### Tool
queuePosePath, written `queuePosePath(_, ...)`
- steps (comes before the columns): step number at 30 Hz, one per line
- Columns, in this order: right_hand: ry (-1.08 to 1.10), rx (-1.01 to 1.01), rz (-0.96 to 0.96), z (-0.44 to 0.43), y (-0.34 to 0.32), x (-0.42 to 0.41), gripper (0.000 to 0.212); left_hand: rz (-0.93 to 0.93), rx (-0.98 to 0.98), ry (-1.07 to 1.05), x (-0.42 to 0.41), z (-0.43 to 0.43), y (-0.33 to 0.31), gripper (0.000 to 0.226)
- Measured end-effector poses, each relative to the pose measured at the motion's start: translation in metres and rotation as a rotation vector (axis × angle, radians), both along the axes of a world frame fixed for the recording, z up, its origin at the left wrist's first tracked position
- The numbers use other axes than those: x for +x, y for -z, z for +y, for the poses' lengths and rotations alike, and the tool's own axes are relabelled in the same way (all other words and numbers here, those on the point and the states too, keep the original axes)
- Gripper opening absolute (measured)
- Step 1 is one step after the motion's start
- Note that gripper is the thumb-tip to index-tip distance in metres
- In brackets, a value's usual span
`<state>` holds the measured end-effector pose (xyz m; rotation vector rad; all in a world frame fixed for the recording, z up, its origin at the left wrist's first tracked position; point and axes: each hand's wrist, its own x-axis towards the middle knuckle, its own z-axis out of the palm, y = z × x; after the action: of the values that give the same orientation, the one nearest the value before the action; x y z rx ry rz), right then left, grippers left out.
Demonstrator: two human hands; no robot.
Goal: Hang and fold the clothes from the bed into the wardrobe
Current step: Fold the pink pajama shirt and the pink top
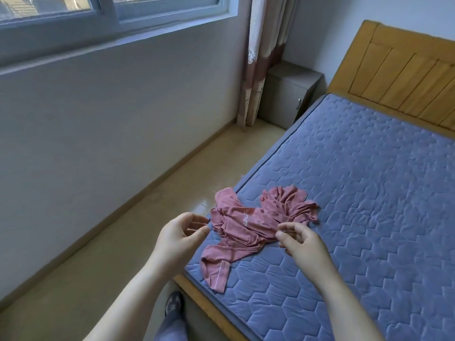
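Your left hand (183,232) loosely curled, empty, beside garment (246,225); right hand (300,242) at cloth, grip unclear. Garment bunched on bed (369,193) corner, overhanging edge; a one-layer grab may drag it floorward.

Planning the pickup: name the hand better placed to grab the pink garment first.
Right, narrowly: right hand is over the mattress, fingertips at the pink garment's middle; left hand hangs beyond the mattress edge.

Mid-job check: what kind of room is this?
Most likely a bedroom: a blue quilted mattress with a wooden headboard, a small bedside cabinet beside the curtain, and a pink garment crumpled on the mattress.
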<state>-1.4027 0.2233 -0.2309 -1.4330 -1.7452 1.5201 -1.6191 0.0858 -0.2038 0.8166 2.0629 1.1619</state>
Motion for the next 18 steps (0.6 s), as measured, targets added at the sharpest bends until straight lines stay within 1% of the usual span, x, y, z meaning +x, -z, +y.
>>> queuePosePath(6, 0.124, -0.047, -0.085, 0.016, 0.024, -0.076, 0.008, 0.043, -0.088, 0.150, -0.092, 0.053, 0.017, 0.010)
queuePosePath(10, 0.133, -0.078, -0.165, 0.022, 0.052, -0.126, 0.007, 0.060, -0.169, 0.234, -0.138, 0.080, 0.040, 0.011)
queuePosePath(18, 0.078, -0.101, -0.361, 0.058, 0.132, -0.174, 0.011, 0.060, -0.324, 0.302, -0.174, 0.114, 0.114, 0.010)
